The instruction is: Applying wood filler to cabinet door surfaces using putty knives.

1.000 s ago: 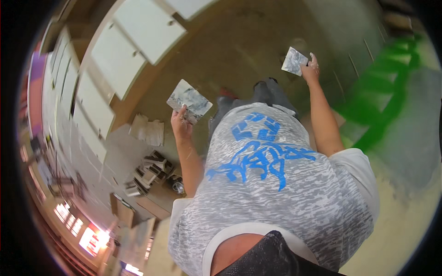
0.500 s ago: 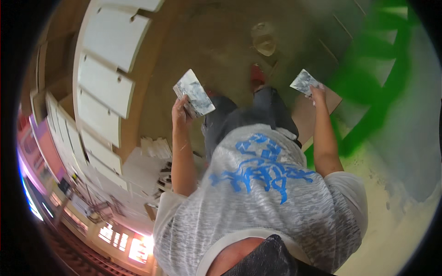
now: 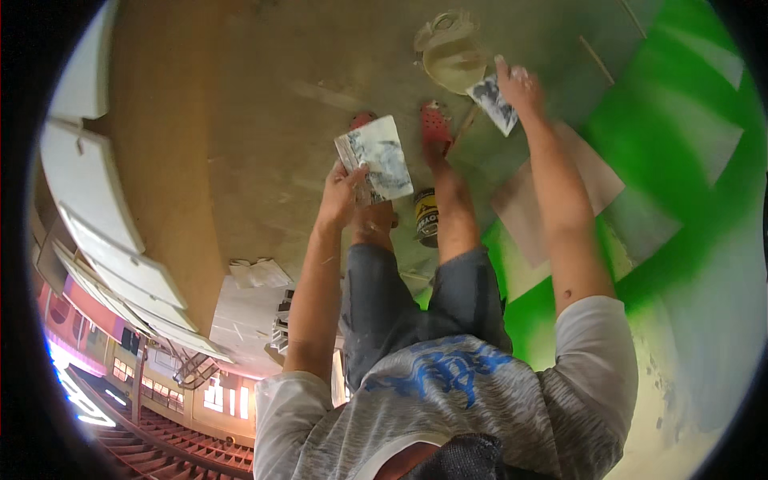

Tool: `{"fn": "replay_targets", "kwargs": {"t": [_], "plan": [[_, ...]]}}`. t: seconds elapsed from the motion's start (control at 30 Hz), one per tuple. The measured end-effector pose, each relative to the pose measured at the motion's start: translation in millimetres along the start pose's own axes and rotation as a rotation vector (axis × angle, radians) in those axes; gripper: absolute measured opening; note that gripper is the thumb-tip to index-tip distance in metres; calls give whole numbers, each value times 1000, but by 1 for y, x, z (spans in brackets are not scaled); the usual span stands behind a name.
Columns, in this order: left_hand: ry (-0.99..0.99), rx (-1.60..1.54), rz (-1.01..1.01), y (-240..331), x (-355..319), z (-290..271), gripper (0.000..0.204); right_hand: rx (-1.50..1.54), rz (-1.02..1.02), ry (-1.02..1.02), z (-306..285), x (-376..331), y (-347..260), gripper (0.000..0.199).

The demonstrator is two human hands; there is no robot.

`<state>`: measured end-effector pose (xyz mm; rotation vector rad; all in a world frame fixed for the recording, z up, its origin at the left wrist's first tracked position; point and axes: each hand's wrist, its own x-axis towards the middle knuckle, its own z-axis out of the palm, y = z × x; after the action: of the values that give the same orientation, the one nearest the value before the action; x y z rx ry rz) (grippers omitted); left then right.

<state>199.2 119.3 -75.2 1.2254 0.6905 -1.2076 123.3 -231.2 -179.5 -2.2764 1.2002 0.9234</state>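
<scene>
My left hand point(image 3: 344, 190) grips the lower edge of a flat rectangular putty plate point(image 3: 382, 160), its face smeared white and grey. The plate hangs in front of my shins, above one red clog. My right arm reaches forward, and my right hand point(image 3: 522, 90), slightly blurred, holds a smaller flat putty spreader point(image 3: 494, 104) with white and dark smears. In the picture, the spreader's upper end lies at the near rim of a round tub point(image 3: 456, 66) of pale paste on the floor. I cannot tell whether they touch.
A dark can point(image 3: 426, 218) with a yellow band stands between my legs. To the right, a brownish board point(image 3: 552, 200) lies against a surface painted green point(image 3: 664, 160). White panels point(image 3: 92, 180) line the left side. A stick point(image 3: 596, 60) lies near the far right.
My right hand has moved forward and inward with the spreader, toward the tub. The left hand with the plate has shifted right in the picture. The view has moved, showing more of my legs.
</scene>
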Motion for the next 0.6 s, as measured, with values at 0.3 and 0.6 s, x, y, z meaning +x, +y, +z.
{"fn": "replay_targets", "kwargs": {"t": [0.3,0.6], "plan": [[-49,174,-40,-5,38,-27,42,-539,-387,-1,30,10,-10,34],[-2,146,59,-40,57,-63,40,-461,-130,-189,-15,-67,-67,33]]}}
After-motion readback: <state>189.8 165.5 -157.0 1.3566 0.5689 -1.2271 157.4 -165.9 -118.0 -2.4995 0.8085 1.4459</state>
